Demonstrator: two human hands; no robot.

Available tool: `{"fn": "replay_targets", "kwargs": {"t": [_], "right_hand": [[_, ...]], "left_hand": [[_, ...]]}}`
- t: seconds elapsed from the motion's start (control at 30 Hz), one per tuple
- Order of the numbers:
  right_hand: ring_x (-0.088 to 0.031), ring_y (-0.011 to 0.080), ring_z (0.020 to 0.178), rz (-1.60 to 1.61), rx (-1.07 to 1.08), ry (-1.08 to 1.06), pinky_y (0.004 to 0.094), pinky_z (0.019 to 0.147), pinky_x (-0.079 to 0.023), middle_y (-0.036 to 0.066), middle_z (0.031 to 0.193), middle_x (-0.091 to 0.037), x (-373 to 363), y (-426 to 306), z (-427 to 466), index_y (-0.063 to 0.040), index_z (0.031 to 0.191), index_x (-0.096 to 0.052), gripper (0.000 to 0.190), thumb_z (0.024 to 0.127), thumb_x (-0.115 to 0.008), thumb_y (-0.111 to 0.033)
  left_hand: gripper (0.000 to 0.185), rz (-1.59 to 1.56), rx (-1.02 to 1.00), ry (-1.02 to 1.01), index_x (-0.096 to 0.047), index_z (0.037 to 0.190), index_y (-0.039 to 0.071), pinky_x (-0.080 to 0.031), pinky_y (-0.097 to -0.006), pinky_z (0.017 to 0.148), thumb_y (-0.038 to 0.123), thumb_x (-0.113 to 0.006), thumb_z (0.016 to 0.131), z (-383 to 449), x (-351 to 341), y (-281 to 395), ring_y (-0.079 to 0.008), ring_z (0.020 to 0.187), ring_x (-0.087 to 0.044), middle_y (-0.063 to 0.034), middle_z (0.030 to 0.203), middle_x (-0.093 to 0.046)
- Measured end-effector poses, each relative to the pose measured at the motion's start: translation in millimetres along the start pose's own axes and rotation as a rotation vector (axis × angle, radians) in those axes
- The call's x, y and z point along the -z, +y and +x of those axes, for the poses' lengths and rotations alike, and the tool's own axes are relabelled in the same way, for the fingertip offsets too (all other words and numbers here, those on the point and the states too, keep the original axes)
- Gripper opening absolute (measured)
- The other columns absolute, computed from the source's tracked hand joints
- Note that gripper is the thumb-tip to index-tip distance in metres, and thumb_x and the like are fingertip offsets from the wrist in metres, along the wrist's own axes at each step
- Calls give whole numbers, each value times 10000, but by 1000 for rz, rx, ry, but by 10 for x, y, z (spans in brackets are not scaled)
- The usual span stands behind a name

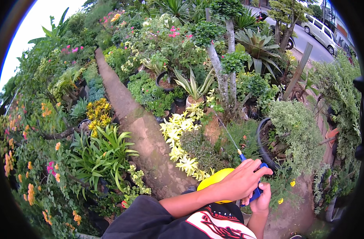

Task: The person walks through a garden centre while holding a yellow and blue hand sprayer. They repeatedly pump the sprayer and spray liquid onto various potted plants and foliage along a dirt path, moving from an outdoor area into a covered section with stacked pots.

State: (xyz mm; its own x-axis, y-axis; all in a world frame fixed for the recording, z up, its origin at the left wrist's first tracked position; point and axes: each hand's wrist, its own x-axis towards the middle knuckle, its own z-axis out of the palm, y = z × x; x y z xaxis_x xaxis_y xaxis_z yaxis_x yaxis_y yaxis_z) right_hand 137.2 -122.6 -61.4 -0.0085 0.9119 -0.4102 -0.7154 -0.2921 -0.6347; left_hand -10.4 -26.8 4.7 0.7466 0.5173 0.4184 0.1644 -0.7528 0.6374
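Note:
In the head view, a hand sprayer with a yellow rounded tank point(213, 178) and blue handle point(255, 194) is held close to my body. My left hand point(248, 176) reaches across from the left and wraps over the blue top. Lower down, my right hand point(262, 198) grips the blue handle, its thumb showing. Fingers partly hide the handle and trigger. From the brass nozzle fitting point(239, 152), a thin pale line runs up and left towards the leaves below a pale-trunked tree point(222, 77); whether it is a rod or a water jet, I cannot tell.
Yellow-green foliage point(177, 140) edges a dirt path point(140, 134) running up and left. To the right stand a large black pot point(261, 140) and a wooden post point(298, 70). Strap-leaved plants point(106, 155) crowd the left side. Beyond, a white van point(320, 31) is on the road.

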Motion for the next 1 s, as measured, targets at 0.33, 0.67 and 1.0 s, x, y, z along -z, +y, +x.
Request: {"fn": "replay_targets", "kwargs": {"t": [0.33, 0.67, 1.0], "right_hand": [[-556, 261, 426, -73, 41, -55, 392, 418, -500, 92, 574, -529, 38, 13, -5, -67, 759, -545, 400, 885, -410, -421], [-584, 310, 479, -38, -22, -146, 442, 504, -528, 144, 598, -560, 31, -19, 52, -3, 731, -573, 419, 898, -412, -352], [-607, 318, 505, -25, -63, -230, 445, 522, -542, 152, 627, -579, 38, -42, 122, -4, 750, -579, 417, 898, -436, -367]], "left_hand": [[369, -39, -8, 33, -541, 1263, 91, -417, -454, 895, 103, -594, 898, -18, -45, -26, -341, 990, -512, -128, 1022, -477], [384, -60, 29, 48, -541, 1276, 93, -418, -452, 890, 111, -579, 894, -66, 29, -45, -333, 978, -511, -129, 1015, -472], [356, -81, 25, 111, -549, 1252, 99, -417, -457, 887, 113, -565, 897, -86, 49, -51, -336, 971, -509, -128, 1001, -471]]}}
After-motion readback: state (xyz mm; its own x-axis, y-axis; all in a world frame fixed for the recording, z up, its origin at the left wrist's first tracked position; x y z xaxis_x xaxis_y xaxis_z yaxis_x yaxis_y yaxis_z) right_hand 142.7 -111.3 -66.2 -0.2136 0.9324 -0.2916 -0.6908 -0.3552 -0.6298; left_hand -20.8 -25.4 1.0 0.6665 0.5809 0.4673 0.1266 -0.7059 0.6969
